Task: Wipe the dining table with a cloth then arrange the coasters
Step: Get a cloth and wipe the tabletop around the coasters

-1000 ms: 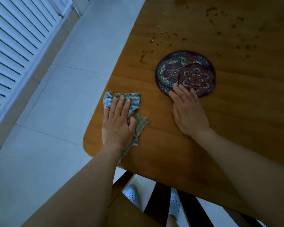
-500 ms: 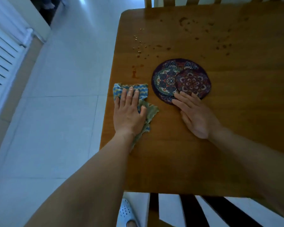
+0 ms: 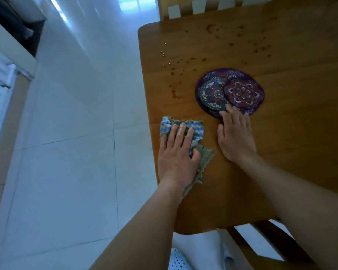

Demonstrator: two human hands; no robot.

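Because the cloth [image 3: 196, 127] had to be pressed down to wipe, the left hand [image 3: 176, 154] lay flat on it with straight, spread fingers [image 3: 180, 131], gripping nothing, just left of the coasters [image 3: 242, 93] and nearer the person. The right hand [image 3: 235, 137] rested open on the counter [image 3: 291, 152] directly before the coasters, fingertips touching their near rim, probably to steady or slide them aside. Crumbs [image 3: 167, 61] and brown spots [image 3: 261, 48] lay beyond the coasters, so wiping looked barely begun.

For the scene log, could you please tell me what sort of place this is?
Most likely a home dining area: a wooden table with a slat-backed chair at its far end, patterned coasters on it, and a pale tiled floor.
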